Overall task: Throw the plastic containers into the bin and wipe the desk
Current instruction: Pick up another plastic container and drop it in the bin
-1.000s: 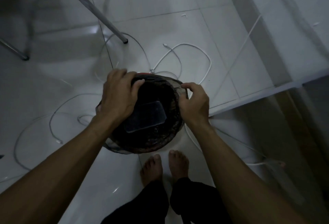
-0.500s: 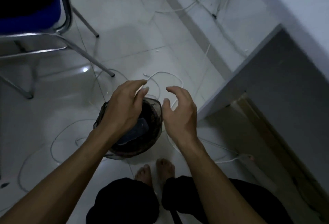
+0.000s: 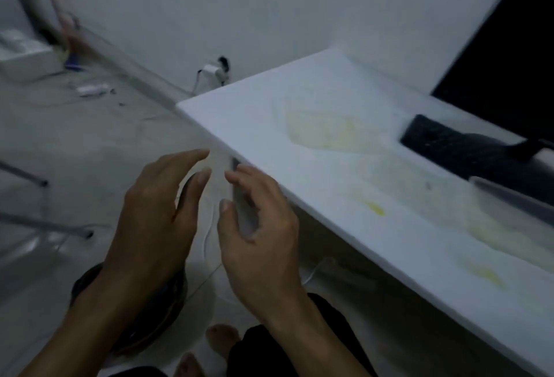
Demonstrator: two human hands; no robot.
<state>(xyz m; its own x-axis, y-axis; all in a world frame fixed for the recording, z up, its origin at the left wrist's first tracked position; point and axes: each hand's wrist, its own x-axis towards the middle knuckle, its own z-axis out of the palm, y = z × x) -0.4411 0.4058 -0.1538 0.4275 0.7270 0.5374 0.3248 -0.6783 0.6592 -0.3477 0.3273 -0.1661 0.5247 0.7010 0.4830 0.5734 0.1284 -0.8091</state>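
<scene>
— White table (image 3: pixel 314 143) on the right, smeared with yellowish stains (image 3: pixel 326 132) — and the bin?
— Low on the floor, dark bin (image 3: pixel 150 322), mostly hidden under the left forearm; its contents can't be made out.
— The hands?
— Left hand (image 3: pixel 156 220) and right hand (image 3: pixel 257 232) hover palms facing, fingers loosely spread and curled — each grip open, holding nothing, beside the table's near edge.

No readable text, labels, brands, numbers or signs are found. The frame is dim and motion-blurred. On the desk (image 3: pixel 314 184), nothing legible is printed; the keyboard (image 3: pixel 455 149) at the desk's far side has keys too smeared to be read. The dark monitor (image 3: pixel 509 56) behind it is blank.
</scene>
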